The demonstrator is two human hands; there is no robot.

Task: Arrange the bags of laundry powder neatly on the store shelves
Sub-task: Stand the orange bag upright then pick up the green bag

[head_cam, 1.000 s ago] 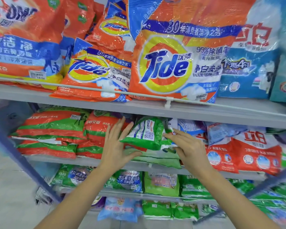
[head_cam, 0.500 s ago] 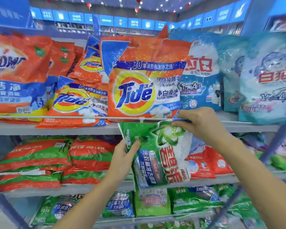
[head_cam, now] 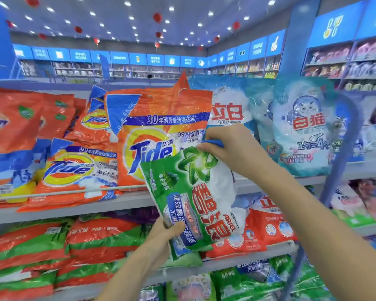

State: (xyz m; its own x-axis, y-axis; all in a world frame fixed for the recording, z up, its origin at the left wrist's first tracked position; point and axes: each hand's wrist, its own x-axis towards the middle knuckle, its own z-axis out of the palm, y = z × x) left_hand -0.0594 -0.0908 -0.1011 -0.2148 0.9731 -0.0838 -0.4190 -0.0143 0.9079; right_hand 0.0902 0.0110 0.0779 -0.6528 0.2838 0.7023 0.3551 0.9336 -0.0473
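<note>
Laundry powder, the green Ariel bag [head_cam: 191,198], is now up in the centre of the frame, held in the air in front of the shelf edge [head_cam: 126,203]. A second ago it lay flat on the middle shelf at centre, with my hands only closing on it; half a second ago it was partly raised. My right hand [head_cam: 230,148] pinches its top corner, just in front of the large Tide bag [head_cam: 161,131]; my left hand [head_cam: 163,235] is clenched around its lower edge. The bag hangs tilted, apart from every shelf. I judge this a lift-out for repositioning: it is free of the green pile, so I must choose its slot next, most likely among the green bags at lower centre.
</note>
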